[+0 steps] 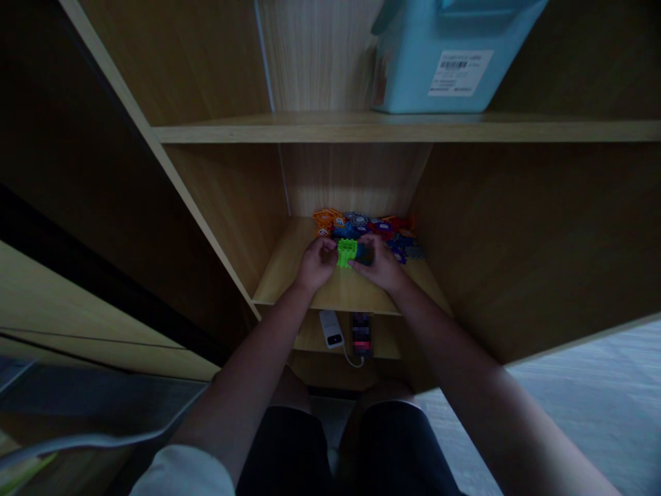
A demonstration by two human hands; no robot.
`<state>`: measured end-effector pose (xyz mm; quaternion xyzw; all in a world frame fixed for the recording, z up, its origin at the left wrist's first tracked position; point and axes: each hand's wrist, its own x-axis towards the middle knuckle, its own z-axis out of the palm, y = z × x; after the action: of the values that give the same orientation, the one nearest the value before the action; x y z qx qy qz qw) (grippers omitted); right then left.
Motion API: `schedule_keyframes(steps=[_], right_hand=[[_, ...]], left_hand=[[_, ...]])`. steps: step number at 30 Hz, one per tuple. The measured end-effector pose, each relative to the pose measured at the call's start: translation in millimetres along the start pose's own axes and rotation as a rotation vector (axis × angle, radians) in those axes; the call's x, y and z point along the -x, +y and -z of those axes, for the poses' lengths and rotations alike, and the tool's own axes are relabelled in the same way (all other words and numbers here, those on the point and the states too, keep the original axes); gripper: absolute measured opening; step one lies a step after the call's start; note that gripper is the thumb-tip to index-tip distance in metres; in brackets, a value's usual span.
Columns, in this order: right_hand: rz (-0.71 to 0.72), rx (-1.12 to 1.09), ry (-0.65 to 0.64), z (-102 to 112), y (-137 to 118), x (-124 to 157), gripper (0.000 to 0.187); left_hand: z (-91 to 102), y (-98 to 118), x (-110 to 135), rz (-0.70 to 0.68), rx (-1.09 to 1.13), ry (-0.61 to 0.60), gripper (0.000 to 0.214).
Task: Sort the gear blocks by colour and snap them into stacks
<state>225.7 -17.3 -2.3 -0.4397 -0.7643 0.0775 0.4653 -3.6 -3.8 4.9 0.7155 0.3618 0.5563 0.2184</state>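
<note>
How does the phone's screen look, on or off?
On: the phone on the lower shelf shows a bright reddish band and paler patches against a dark background.

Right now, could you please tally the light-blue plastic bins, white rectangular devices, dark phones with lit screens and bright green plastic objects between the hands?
Light-blue plastic bin: 1
White rectangular device: 1
Dark phone with lit screen: 1
Bright green plastic object between left hand and right hand: 1
Total: 4
</note>
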Motion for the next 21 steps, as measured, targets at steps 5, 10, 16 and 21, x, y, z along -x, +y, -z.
schedule_keyframes(steps=[5, 10, 16, 21], right_hand=[[-0.036, 0.08, -0.093, -3, 5, 0, 0.077], [-0.02, 0.15, -0.156, -5, 8, 1, 0.08], [-0.019, 0.19, -0.182, -6, 8, 1, 0.077], [-0.016, 0.213, -0.188, -6, 4, 2, 0.074]], left_hand=[[-1.5, -7, -1, 0.017, 0.022, -0.011, 0.033], [-1.9, -9, -1, 0.034, 0.026, 0.014, 0.032], [-2.2, -8, -1, 0.053, 0.0, 0.045, 0.031], [4.5, 4, 4, 0.068, -0.059, 0.128, 0.033]])
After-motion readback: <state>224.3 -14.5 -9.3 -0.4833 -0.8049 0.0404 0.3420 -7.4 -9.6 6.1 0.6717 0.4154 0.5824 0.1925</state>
